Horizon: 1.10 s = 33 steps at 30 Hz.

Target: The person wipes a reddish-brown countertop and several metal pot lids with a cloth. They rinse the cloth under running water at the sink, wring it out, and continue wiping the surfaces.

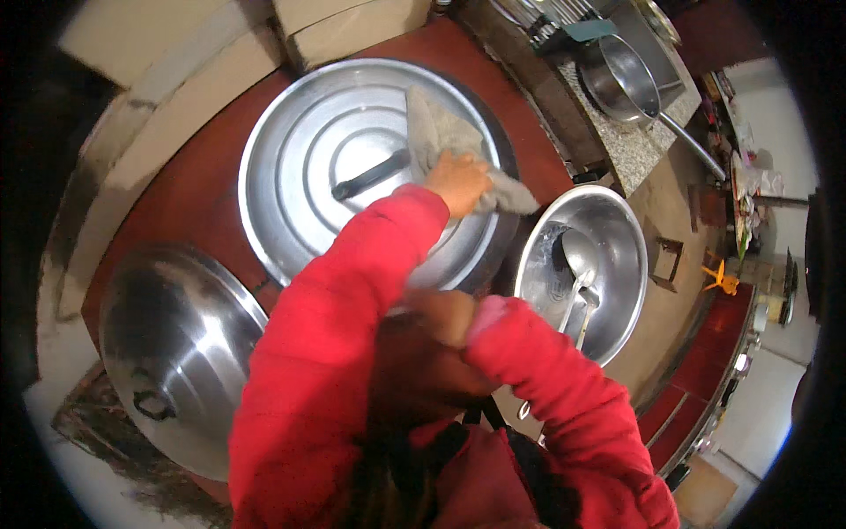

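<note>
My left hand [459, 184] grips a grey-beige cloth [439, 122], which drapes over the right part of a large round aluminium lid [284, 155]. The lid has ringed ridges and a dark bar handle [370, 175] across its middle, just left of the cloth. Close to the lid's near rim is my right hand [441, 316], blurred and partly in shadow; its fingers cannot be made out. To its right stands a stainless steel basin [624, 291] holding a ladle [580, 254] and another long-handled utensil [590, 297].
A domed steel wok lid [178, 330] with a ring handle rests at the left on the red stove top [192, 178]. A granite counter [634, 155] at upper right carries a long-handled steel pan [615, 79]. Beyond the floor are an orange object [720, 278] and a red cabinet [700, 364].
</note>
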Each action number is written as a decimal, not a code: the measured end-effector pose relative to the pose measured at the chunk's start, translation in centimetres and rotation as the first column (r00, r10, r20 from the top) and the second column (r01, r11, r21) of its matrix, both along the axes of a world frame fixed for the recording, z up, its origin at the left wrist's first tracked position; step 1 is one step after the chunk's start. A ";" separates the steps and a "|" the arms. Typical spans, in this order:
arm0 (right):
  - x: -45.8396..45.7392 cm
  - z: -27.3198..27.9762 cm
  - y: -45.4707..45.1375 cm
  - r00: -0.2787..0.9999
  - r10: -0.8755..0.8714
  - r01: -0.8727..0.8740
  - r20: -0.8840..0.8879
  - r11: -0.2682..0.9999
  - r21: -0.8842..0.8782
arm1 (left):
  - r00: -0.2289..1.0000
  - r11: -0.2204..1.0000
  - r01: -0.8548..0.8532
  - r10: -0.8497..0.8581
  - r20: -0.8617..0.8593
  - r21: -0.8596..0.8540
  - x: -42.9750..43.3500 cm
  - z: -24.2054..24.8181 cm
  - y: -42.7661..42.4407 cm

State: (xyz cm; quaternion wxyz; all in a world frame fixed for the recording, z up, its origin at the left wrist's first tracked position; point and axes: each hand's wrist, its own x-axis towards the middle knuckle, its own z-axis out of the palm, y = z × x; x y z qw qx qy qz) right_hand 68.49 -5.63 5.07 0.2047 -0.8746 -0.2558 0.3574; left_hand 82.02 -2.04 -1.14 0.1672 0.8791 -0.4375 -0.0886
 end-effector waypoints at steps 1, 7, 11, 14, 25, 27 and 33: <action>-0.2 1.5 -1.4 0.999 -0.030 0.035 -0.035 0.987 0.159 | 0.998 0.999 0.025 -0.024 0.051 -0.021 -0.6 -0.4 0.5; 7.0 2.1 -4.2 0.848 -0.516 0.418 0.122 0.792 0.444 | 0.940 0.989 0.031 0.020 0.340 -0.146 -11.0 -3.6 3.0; 9.3 -3.6 -2.4 0.807 -0.421 0.400 0.415 0.906 0.141 | 0.984 0.971 -0.005 0.047 0.169 -0.241 -15.4 -2.5 10.0; 9.8 -6.3 -1.9 0.778 -0.524 0.558 0.347 0.830 0.003 | 0.985 0.986 -0.165 0.166 0.036 -0.023 -17.0 -0.9 15.6; 8.6 -5.2 0.0 0.889 -0.383 0.458 0.251 0.775 -0.435 | 0.603 0.597 -0.795 0.796 0.045 0.104 4.9 -0.6 19.3; 8.5 -4.9 0.0 0.883 -0.373 0.465 0.285 0.775 -0.427 | 0.747 0.731 -0.662 0.660 0.077 0.165 7.4 -0.2 15.3; 8.2 -5.4 -0.1 0.871 -0.412 0.490 0.267 0.765 -0.418 | 0.985 0.973 0.143 -0.122 -0.120 0.182 8.0 -0.2 4.9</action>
